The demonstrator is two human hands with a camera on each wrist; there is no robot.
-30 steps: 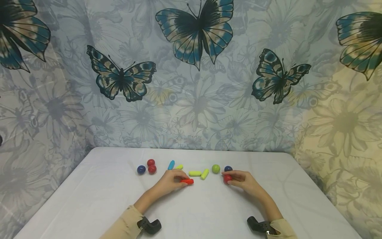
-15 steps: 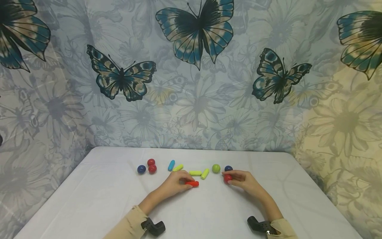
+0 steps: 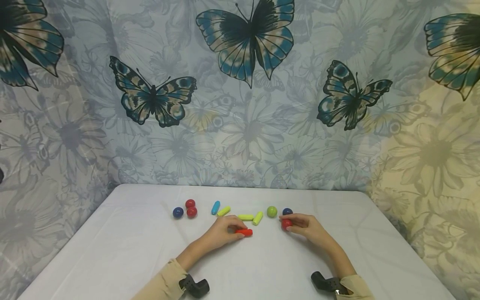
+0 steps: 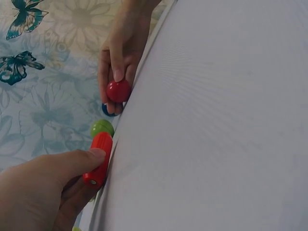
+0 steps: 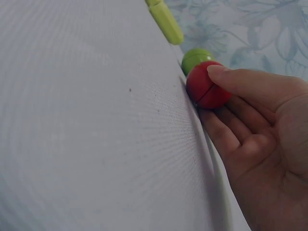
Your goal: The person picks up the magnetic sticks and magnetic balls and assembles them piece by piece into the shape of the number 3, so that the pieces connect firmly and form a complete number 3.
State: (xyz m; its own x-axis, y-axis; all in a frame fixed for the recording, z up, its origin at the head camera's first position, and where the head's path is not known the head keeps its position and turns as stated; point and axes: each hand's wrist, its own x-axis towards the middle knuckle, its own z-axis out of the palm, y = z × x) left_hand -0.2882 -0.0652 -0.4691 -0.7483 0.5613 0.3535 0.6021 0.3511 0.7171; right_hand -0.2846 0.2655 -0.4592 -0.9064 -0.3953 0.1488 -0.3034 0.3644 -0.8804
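The left hand (image 3: 224, 231) pinches a red stick (image 3: 245, 232) between thumb and fingers, low over the table. In the left wrist view the thumb lies along the red stick (image 4: 99, 161). The right hand (image 3: 308, 227) holds a red ball (image 3: 286, 224) between thumb and fingers; a dark blue ball (image 3: 287, 211) is just behind it. In the right wrist view the thumb tip presses the red ball (image 5: 208, 85). A green ball (image 3: 271, 211) stands left of the right hand. Yellow-green sticks (image 3: 257, 218) (image 3: 246, 217) lie between the hands.
At the back left are a blue ball (image 3: 178, 213) and two red balls (image 3: 190, 203) (image 3: 192, 212). A blue stick (image 3: 215, 207) and another yellow-green stick (image 3: 223, 211) lie behind the left hand. A patterned cloth (image 3: 251, 137) hangs behind the white table (image 3: 112, 250).
The left hand has moved right and slightly toward the near side with the red stick, uncovering the blue stick and a yellow-green stick. The right hand has stayed on the red ball.
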